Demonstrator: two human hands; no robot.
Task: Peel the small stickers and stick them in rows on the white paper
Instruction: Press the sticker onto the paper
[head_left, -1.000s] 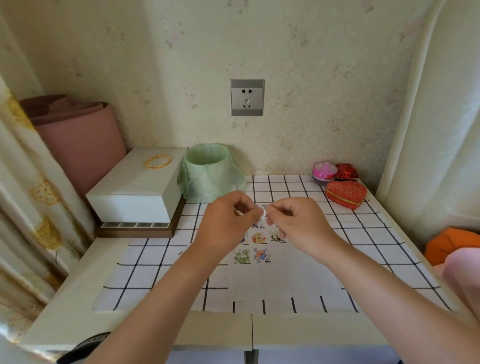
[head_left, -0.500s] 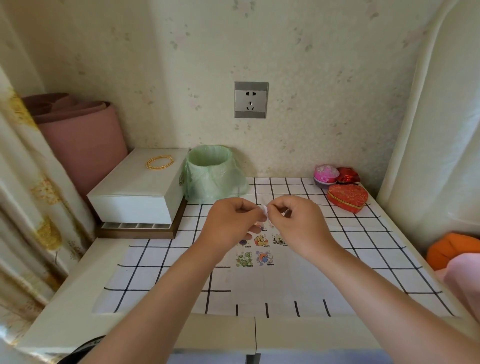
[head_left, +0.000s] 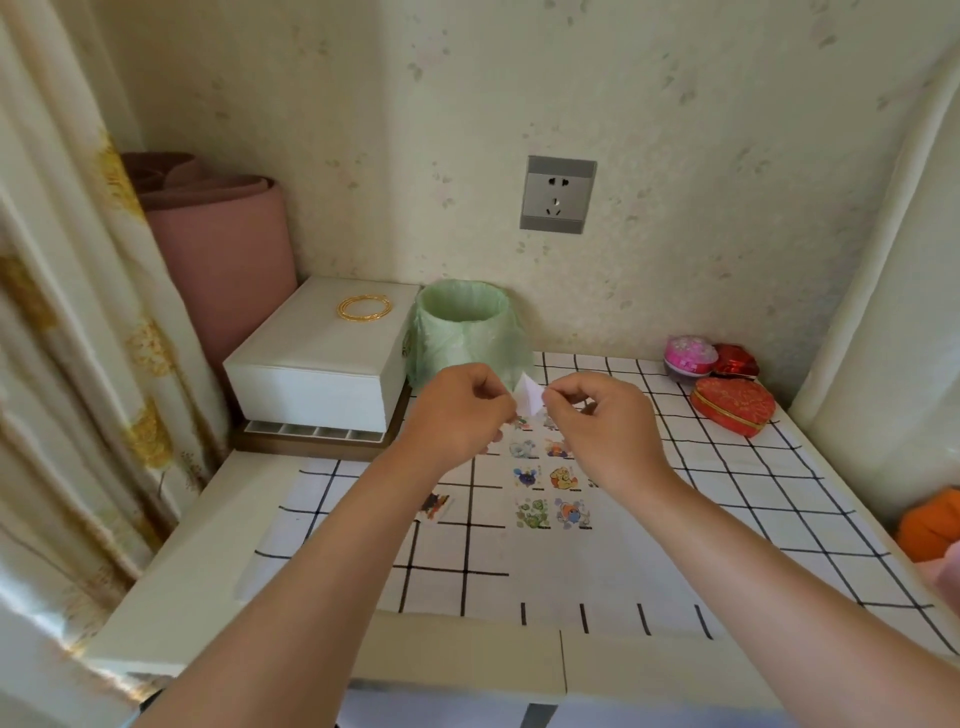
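The white paper (head_left: 597, 561) lies on the checked tablecloth (head_left: 727, 499), with several small cartoon stickers (head_left: 550, 496) stuck on it in rows. Above them my left hand (head_left: 460, 410) and my right hand (head_left: 605, 421) are raised close together. Both pinch a small white sticker piece (head_left: 530, 397) between fingertips, its white backing pointing up. Whether the sticker has come apart from the backing is hidden by my fingers. One loose sticker (head_left: 434, 506) lies on the cloth left of the paper, partly behind my left forearm.
A green-lined bin (head_left: 465, 332) stands behind my hands. A white box (head_left: 322, 358) with a gold bangle (head_left: 363, 307) sits at the back left. A red heart box (head_left: 732, 405) and a pink tin (head_left: 690, 353) sit at the back right, and an orange thing (head_left: 930, 525) at the right edge.
Both hands have stayed together on the sticker piece and risen slightly toward the bin. The white backing now sticks up more between my fingers.
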